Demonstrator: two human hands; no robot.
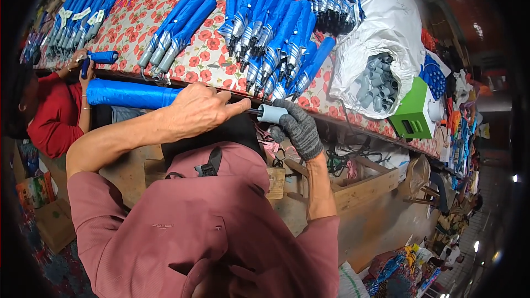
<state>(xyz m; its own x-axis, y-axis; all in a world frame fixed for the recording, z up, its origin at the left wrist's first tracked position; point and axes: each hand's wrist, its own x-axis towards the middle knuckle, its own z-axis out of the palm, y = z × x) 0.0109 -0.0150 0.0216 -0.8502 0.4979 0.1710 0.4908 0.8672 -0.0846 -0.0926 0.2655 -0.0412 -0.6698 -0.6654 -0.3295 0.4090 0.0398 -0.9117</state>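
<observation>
A folded blue umbrella (131,95) lies sideways in front of me, along the table's near edge. My bare left hand (200,108) is closed around it near its dark shaft end, the index finger stretched along the shaft. My right hand (301,130), in a grey knitted glove, grips a pale grey umbrella handle (271,114) at the shaft's end. How far the shaft sits inside the handle is hidden. Just beyond my hands, a pile of blue umbrellas (276,16) with silver undersides and bare dark tips lies on the table.
The table has a red-flowered cloth (215,80). A white sack (381,44) of loose grey handles (378,85) stands at right, beside a green box (411,113). Grey-handled umbrellas (179,30) lie further left. A co-worker in red (55,113) handles an umbrella at far left. A wooden frame (364,185) stands below.
</observation>
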